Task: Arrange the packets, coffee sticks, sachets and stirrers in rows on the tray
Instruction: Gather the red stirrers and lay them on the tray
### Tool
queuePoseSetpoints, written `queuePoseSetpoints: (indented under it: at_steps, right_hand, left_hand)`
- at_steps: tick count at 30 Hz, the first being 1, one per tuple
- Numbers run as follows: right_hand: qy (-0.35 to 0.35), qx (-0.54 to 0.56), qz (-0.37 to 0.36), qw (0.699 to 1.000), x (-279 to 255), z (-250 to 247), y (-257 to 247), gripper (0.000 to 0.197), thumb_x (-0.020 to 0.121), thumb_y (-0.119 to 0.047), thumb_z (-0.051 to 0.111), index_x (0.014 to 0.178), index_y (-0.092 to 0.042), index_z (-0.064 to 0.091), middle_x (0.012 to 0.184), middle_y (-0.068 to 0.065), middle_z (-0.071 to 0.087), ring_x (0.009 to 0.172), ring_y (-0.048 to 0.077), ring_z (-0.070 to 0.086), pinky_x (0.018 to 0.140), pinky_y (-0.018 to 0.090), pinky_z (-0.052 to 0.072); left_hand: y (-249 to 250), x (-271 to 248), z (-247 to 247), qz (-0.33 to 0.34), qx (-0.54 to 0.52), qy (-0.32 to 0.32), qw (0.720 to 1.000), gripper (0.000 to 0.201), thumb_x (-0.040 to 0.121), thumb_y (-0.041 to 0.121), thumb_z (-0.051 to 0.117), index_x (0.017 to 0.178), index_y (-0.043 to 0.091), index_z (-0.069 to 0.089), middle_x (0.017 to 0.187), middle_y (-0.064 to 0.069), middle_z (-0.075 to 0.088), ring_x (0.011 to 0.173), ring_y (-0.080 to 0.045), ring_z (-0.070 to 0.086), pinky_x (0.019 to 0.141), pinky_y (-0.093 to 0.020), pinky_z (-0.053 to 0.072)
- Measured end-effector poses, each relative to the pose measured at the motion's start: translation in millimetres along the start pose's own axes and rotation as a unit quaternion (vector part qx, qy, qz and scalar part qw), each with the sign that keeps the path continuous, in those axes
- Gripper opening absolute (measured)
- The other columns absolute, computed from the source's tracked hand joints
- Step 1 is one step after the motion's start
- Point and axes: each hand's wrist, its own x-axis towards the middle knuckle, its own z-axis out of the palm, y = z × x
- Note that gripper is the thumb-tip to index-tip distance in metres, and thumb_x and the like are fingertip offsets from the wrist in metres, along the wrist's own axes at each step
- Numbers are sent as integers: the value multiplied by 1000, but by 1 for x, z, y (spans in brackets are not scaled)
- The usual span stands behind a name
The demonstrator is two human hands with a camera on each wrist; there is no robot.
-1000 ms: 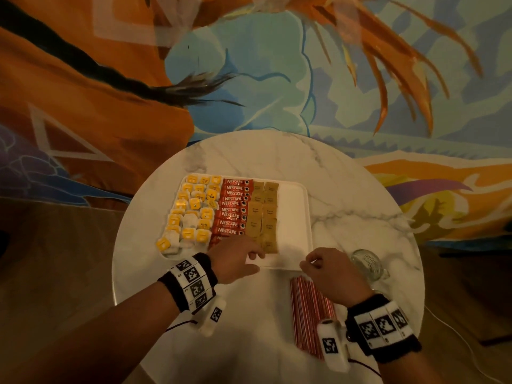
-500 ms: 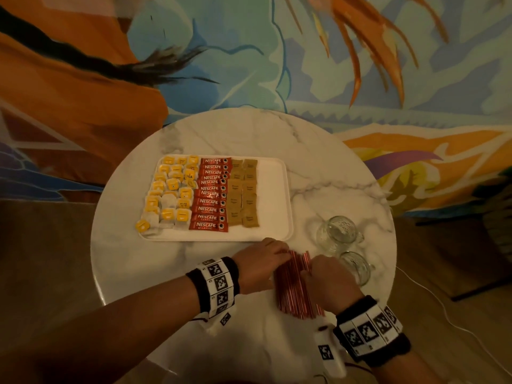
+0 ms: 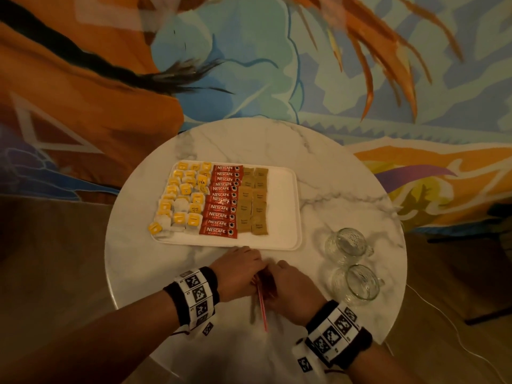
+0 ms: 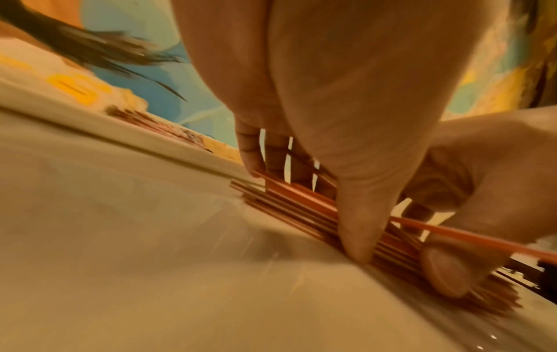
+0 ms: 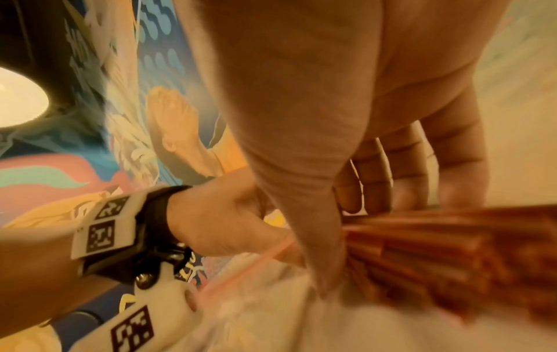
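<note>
On the round marble table (image 3: 171,275), just in front of the tray (image 3: 288,217), we curl our left hand (image 3: 238,275) and right hand (image 3: 291,292) around the red stirrers (image 4: 289,209), whose length points toward the tray's bare right part.

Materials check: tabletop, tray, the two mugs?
Tabletop: looks like white marble or a marble-look laminate, grey veining, glossy.
Tray: probably plastic, plain matte white, rounded raised rim.
Two mugs: clear glass, see-through walls with bright highlights.
</note>
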Motion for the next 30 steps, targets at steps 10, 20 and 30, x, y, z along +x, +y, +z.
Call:
queuePoseSetpoints:
  at_steps: [10,20,30]
  right_hand:
    - [-36,-8,-82,996,25,-8,-9,28,93,-42,60,114,-24,63,102,2,65,87,19,63,76,31,51]
    - [-26,38,-106,993,36,-12,-6,30,99,-34,43,124,-26,57,114,0,67,96,18,65,85,36,54]
    - [-13,72,-128,989,42,-27,-2,22,106,-33,40,121,-21,49,107,-3,64,89,16,60,81,37,50]
  left_hand:
    - [-14,-22,-2,-83,-12,-17,996,32,97,54,50,112,28,62,101,0,57,92,-20,53,76,-33,42]
    - [-20,-23,-19,-99,-31,-9,995,27,100,43,45,110,28,64,98,1,61,89,-19,58,79,-37,50]
    - [-37,-14,-45,-122,-111,64,984,24,93,39,66,111,23,67,103,6,67,93,-12,61,84,-35,53]
